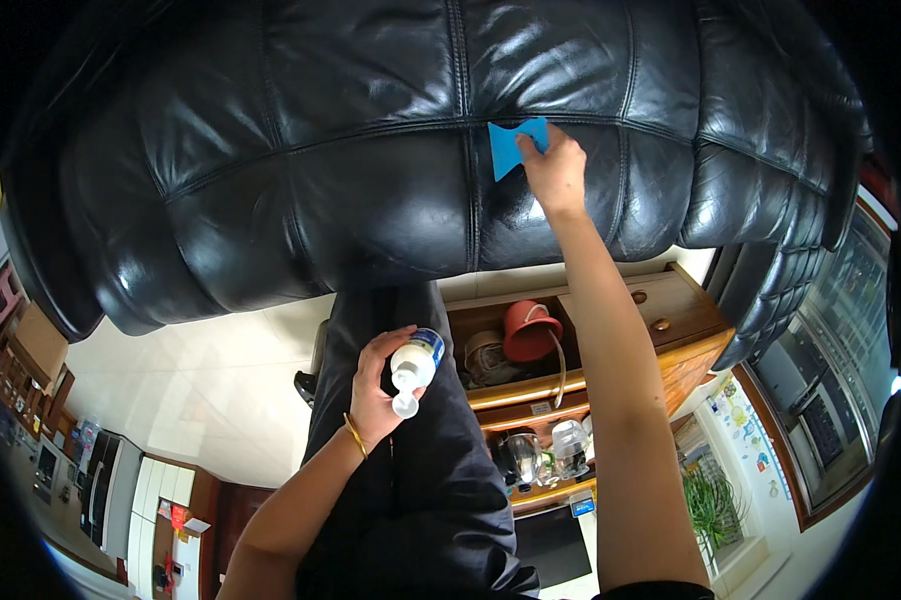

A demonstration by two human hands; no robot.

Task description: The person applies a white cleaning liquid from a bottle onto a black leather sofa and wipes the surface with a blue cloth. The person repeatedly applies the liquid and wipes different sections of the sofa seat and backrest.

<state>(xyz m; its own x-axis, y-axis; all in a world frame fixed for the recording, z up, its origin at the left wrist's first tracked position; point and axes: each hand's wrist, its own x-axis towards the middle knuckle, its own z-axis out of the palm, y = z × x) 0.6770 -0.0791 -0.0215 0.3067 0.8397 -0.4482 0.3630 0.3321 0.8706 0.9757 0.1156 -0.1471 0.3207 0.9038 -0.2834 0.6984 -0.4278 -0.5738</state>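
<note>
My right hand (pixel 558 171) pinches a blue cloth (pixel 506 152) and presses it on the black leather sofa (pixel 375 199), close to where two stitched seams cross. The cloth's left part fans out past my thumb. Lower down, in front of my dark trousers, my left hand (pixel 379 386) is wrapped around a white plastic bottle (pixel 416 361) with a blue label. Its flip-top cap (pixel 405 405) hangs open and faces me. A gold bangle (pixel 355 436) circles my left wrist.
A wooden cabinet (pixel 690 319) stands behind my right forearm; a red bucket (pixel 529 330) sits in its open part. Glass vessels (pixel 525 456) rest on a lower shelf. Pale floor tiles (pixel 195 382) lie to the left. A green plant (pixel 709 502) is at lower right.
</note>
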